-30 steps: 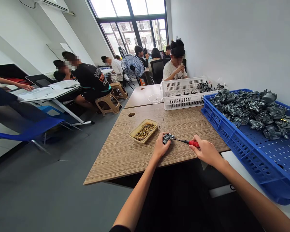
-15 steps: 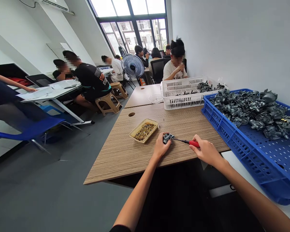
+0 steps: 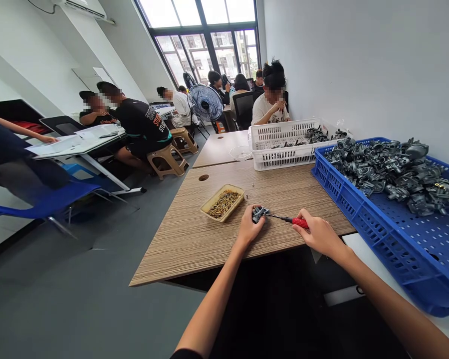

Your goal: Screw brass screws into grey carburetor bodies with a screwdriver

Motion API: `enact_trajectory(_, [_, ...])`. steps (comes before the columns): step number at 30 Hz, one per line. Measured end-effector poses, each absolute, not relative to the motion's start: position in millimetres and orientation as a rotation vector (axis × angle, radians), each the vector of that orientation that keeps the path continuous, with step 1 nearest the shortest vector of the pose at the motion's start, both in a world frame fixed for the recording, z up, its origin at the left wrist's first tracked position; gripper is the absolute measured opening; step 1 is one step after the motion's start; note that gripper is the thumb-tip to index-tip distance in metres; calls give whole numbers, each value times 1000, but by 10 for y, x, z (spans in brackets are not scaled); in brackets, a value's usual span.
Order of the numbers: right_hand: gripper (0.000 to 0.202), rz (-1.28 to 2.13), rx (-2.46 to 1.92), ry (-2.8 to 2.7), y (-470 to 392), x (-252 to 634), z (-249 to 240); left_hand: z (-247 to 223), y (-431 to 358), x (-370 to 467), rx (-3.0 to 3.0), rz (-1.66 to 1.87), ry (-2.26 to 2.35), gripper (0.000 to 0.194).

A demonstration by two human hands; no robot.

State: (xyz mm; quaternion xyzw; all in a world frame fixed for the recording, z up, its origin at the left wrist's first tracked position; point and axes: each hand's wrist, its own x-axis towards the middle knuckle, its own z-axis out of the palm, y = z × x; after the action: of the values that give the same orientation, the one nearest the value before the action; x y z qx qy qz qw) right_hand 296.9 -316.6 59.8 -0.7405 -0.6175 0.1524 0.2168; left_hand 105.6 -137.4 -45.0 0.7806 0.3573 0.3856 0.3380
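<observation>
My left hand [image 3: 251, 225] is closed round a small grey metal part [image 3: 260, 213] just above the wooden table [image 3: 187, 224]. My right hand [image 3: 316, 230] grips the red handle of a screwdriver [image 3: 300, 222]. Its dark shaft points left, and the tip meets the right side of the metal part. Left of my left hand sits a cream tray [image 3: 205, 212] filled with small brass-coloured pieces.
A blue basket [image 3: 381, 234] heaped with metal parts stands at the right. Behind the table's middle is a white basket [image 3: 280, 162] with similar parts. Across from me sits a person [image 3: 264, 112]; a fan [image 3: 205, 102] stands farther back.
My hands, the metal part and the screwdriver show almost no movement. At the far left, a seated person in black has shifted slightly, and a standing person's other hand has come into view.
</observation>
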Motion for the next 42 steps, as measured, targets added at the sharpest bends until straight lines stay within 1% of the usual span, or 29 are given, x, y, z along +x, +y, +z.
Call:
enact_trajectory(11, [14, 449, -2041, -1704, -3169, 2982, 577, -452, -1376, 1068, 1998, 998, 948, 33])
enact_trajectory(42, [14, 451, -2041, -1712, -3154, 2982, 569, -441, -1379, 1069, 2017, 1023, 933, 29])
